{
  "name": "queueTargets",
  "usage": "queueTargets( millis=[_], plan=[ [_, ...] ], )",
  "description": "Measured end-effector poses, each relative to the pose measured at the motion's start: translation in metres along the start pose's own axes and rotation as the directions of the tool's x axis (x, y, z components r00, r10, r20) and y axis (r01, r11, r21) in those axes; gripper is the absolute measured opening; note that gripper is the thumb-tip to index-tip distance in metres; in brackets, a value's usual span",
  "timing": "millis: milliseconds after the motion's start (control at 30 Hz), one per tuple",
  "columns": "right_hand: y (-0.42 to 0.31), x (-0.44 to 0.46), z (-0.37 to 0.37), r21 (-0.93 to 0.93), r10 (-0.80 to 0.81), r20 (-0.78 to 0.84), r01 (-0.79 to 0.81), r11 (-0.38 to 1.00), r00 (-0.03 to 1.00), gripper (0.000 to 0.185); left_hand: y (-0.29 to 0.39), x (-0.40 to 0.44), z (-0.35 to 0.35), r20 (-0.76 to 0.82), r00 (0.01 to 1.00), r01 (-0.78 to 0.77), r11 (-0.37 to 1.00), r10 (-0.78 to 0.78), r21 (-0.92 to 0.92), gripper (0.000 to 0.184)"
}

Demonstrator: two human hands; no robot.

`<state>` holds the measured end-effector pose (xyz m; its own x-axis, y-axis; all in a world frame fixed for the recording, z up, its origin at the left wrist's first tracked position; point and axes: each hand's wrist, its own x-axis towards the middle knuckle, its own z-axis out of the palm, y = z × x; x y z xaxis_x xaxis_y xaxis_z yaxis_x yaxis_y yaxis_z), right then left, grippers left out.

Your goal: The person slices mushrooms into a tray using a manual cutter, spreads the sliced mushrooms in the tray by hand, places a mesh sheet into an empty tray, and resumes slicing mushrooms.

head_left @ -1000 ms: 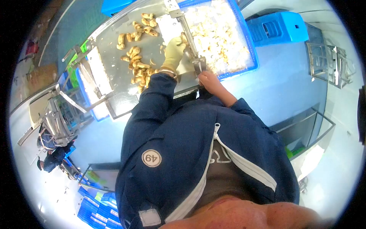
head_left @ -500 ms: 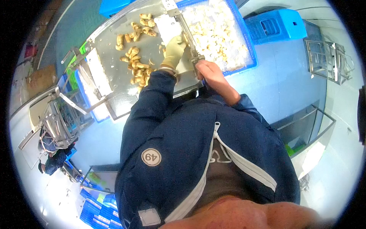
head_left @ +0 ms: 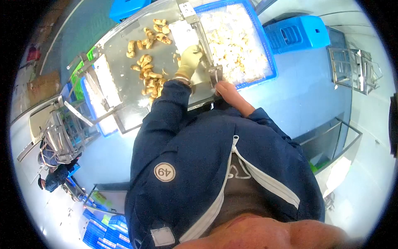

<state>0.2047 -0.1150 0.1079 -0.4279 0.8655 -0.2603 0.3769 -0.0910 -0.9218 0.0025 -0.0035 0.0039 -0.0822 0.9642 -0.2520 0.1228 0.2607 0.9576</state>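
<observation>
My left hand point(head_left: 190, 58), in a pale yellow glove, rests on the metal table beside a white board point(head_left: 183, 35). Its fingers are curled against the long metal cutter point(head_left: 203, 40), and whatever they hold is hidden. Bare, my right hand point(head_left: 229, 92) is closed round the near end of the cutter's lever point(head_left: 215, 76). Left of the glove lie several brown, knobbly pieces point(head_left: 151, 79) in loose heaps. On the cutter's other side, pale thin slices point(head_left: 234, 45) cover a blue-rimmed mesh tray point(head_left: 271, 62).
The metal table point(head_left: 120, 45) spreads to the left, with another cutter frame point(head_left: 97, 83) at its left edge. Right of the tray stands a blue crate point(head_left: 296, 34). Metal racks point(head_left: 354, 70) are at the far right. Another person point(head_left: 56, 177) is at the far left.
My right hand has come down towards my body with the lever, exposing more of the lever's near end. My left hand has stayed in nearly the same place.
</observation>
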Motion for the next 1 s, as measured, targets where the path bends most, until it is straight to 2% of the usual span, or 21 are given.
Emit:
queueTargets(
  millis=[67, 167, 267, 300, 400, 433, 533, 600, 700, 733, 800, 900, 1000],
  plan=[
    [0.008, -0.001, 0.002, -0.145, -0.190, -0.042, 0.182, 0.973, 0.981, 0.031, 0.009, -0.002, 0.001, 0.029, 0.996, 0.091, 0.990, -0.089, -0.110, 0.028],
    [-0.059, -0.001, -0.022, 0.057, -0.105, -0.013, 0.106, 0.993, 0.994, 0.027, -0.008, 0.005, 0.001, 0.056, 0.998, -0.007, 0.997, 0.012, -0.080, 0.026],
    [-0.043, 0.001, -0.018, 0.036, 0.144, 0.070, -0.146, 0.989, 0.987, 0.020, 0.008, -0.001, 0.003, 0.050, 0.996, 0.078, 0.992, -0.073, -0.104, 0.026],
    [-0.013, 0.001, -0.007, -0.056, 0.081, 0.033, -0.079, 0.995, 0.996, 0.022, 0.032, -0.012, 0.004, -0.006, 0.993, 0.118, 0.991, -0.119, -0.062, 0.027],
    [0.014, -0.002, 0.003, -0.088, -0.097, -0.005, 0.096, 0.992, 0.995, 0.031, 0.012, -0.006, 0.004, -0.044, 0.999, 0.016, 1.000, -0.016, -0.009, 0.025],
    [-0.009, -0.001, 0.001, -0.027, 0.068, -0.038, -0.069, 0.997, 0.997, 0.033, -0.002, 0.001, 0.005, -0.082, 0.997, -0.002, 1.000, 0.004, 0.030, 0.020],
    [-0.082, -0.001, -0.027, 0.198, 0.159, -0.022, -0.152, 0.968, 0.987, 0.031, -0.022, 0.013, 0.004, -0.020, 0.993, -0.114, 0.988, 0.116, 0.106, 0.011],
    [-0.077, 0.004, -0.028, 0.097, 0.118, -0.012, -0.117, 0.988, 0.993, 0.031, -0.002, 0.008, 0.005, -0.021, 0.999, -0.033, 0.995, 0.035, 0.097, 0.011],
    [-0.010, 0.001, -0.003, -0.046, 0.088, -0.020, -0.089, 0.995, 0.996, 0.030, 0.029, -0.003, 0.000, -0.006, 0.993, 0.121, 0.991, -0.121, 0.063, 0.012],
    [-0.001, -0.001, 0.001, -0.042, 0.080, -0.020, -0.081, 0.996, 0.997, 0.030, 0.034, -0.008, 0.001, -0.042, 0.999, 0.008, 0.975, 0.001, 0.220, 0.013],
    [0.007, -0.002, 0.004, -0.031, 0.060, -0.015, -0.060, 0.998, 0.998, 0.028, 0.043, -0.014, 0.002, -0.057, 0.966, -0.186, 0.831, 0.253, 0.524, 0.019],
    [-0.001, 0.000, -0.005, 0.015, 0.040, 0.048, -0.040, 0.999, 0.998, 0.027, 0.058, -0.012, 0.012, -0.031, 0.999, 0.030, 0.922, -0.020, 0.386, 0.025],
    [0.002, 0.001, -0.003, 0.082, 0.159, 0.060, -0.164, 0.983, 0.985, 0.027, 0.103, -0.031, 0.021, -0.117, 0.971, 0.228, 0.951, -0.208, 0.207, 0.016]
  ],
)
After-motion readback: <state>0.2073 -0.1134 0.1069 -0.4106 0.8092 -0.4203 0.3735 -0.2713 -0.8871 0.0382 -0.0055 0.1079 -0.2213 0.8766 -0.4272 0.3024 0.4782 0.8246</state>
